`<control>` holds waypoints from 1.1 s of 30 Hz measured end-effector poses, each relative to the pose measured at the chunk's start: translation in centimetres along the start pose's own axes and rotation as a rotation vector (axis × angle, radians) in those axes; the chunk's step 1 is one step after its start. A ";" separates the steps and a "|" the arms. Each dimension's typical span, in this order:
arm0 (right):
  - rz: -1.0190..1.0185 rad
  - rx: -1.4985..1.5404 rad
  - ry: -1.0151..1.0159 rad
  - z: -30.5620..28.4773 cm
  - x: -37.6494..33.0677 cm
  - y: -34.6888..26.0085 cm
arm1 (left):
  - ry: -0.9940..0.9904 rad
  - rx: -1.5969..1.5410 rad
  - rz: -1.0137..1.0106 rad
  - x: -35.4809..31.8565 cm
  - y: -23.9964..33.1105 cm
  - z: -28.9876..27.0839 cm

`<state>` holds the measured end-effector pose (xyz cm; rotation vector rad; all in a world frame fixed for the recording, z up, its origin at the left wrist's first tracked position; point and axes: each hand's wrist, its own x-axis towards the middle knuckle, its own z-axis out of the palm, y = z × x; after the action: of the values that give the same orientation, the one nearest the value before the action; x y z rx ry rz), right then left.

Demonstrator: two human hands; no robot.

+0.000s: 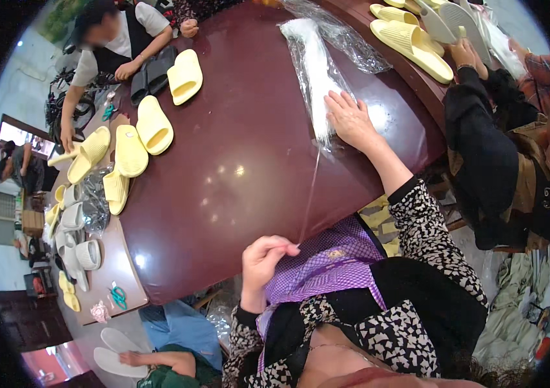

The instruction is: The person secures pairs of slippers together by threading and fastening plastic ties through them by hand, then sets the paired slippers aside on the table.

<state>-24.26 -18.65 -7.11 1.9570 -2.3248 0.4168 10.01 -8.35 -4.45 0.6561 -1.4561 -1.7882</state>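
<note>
A bundle of thin white strands lies in clear plastic on the dark red tabletop. My right hand rests on its near end with the fingers flat and stretched out. From that end a single thin, clear strand runs taut toward me. Its near end is pinched between the thumb and finger of my left hand, beside the table's front edge. Whether the strand is thread or plastic cannot be made out.
Yellow slippers and a black pair sit along the table's left side, near a person. Grey slippers and teal scissors lie farther left. More yellow slippers are at the right, where another person handles grey ones.
</note>
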 end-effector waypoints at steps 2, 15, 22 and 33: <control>0.008 -0.002 -0.012 -0.1 -0.1 -0.1 | 0.128 -0.137 0.028 -2.0 0.4 -1.2; 0.016 -0.012 -0.041 -0.2 1.0 -1.4 | 0.671 -0.087 0.391 -8.8 5.3 -7.1; -0.176 0.278 0.264 -3.5 -1.3 -2.6 | 0.703 0.023 0.365 -6.9 5.2 -5.6; -0.391 1.343 -0.798 -8.0 -8.7 -18.6 | 0.519 0.042 0.274 -4.0 6.1 -2.9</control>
<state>-5.44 -11.07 1.55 3.5964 -1.9214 1.7565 15.99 -7.51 0.56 0.8241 -1.1619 -1.2588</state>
